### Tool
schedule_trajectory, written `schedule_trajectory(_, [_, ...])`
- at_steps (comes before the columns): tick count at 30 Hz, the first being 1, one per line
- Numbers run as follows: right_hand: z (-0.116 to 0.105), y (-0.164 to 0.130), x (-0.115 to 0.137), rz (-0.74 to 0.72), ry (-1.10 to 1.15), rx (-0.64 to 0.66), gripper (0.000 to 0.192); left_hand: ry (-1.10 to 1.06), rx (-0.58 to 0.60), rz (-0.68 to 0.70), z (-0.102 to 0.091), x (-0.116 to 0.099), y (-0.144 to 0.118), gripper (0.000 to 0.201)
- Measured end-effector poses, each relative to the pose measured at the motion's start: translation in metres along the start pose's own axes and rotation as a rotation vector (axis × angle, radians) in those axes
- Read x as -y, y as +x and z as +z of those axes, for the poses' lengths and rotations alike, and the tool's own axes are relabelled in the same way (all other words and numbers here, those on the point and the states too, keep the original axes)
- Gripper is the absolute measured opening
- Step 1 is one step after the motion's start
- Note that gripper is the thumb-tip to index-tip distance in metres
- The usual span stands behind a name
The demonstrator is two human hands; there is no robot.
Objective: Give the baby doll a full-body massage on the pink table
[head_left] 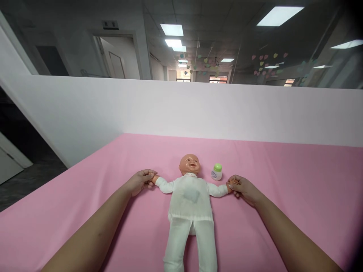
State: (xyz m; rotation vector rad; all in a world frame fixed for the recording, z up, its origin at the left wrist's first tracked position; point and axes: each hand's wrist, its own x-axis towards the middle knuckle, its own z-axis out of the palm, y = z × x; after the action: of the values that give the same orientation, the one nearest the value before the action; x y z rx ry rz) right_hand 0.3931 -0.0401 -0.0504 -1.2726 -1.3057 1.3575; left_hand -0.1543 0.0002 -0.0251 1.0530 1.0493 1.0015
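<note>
A baby doll [190, 204] lies on its back on a pink sheet [297, 196], close in front of the person. It wears white clothes. Its legs point toward the person and its head points away. Its arms are stretched out flat to each side.

The left hand [141, 181] has its fingers curled around the doll's hand on that side. The right hand [240, 187] has its fingers curled around the doll's other hand. Both hands rest low on the sheet.

To do this well, I think the hold should be soft, not a squeeze. Both doll arms should move together, slowly, so the body stays straight and does not slide.

A small white bottle with a green cap [217, 172] stands just beside the doll's shoulder, near the right hand, so that hand should take care not to knock it. Behind the bed is a white wall [181, 109].
</note>
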Motion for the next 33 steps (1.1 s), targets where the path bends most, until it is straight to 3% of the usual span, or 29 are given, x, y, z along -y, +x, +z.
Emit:
schedule_trajectory(8, [0.005, 0.001, -0.001, 0.044, -0.135, -0.091, 0.038, 0.023, -0.024, -0.009, 0.005, -0.001, -0.003, 0.029])
schedule_trajectory(14, [0.004, 0.004, -0.006, 0.068, -0.117, -0.158, 0.045, -0.015, -0.010, -0.037, 0.000, 0.000, -0.001, 0.026])
schedule_trajectory(19, [-0.003, 0.006, -0.009, 0.059, 0.033, -0.123, 0.050, -0.058, 0.007, -0.020, -0.003, 0.001, -0.001, 0.037])
schedule_trajectory(23, [-0.008, 0.002, -0.005, 0.064, 0.084, 0.025, 0.052, -0.042, 0.019, 0.000, -0.001, -0.001, -0.003, 0.041])
schedule_trajectory(26, [-0.009, -0.002, 0.000, 0.047, 0.024, 0.081, 0.050, -0.030, 0.022, 0.005, 0.002, -0.002, -0.003, 0.038])
schedule_trajectory(33, [0.001, -0.007, 0.010, 0.042, -0.138, 0.055, 0.036, 0.038, -0.023, -0.025, 0.003, -0.002, -0.002, 0.027])
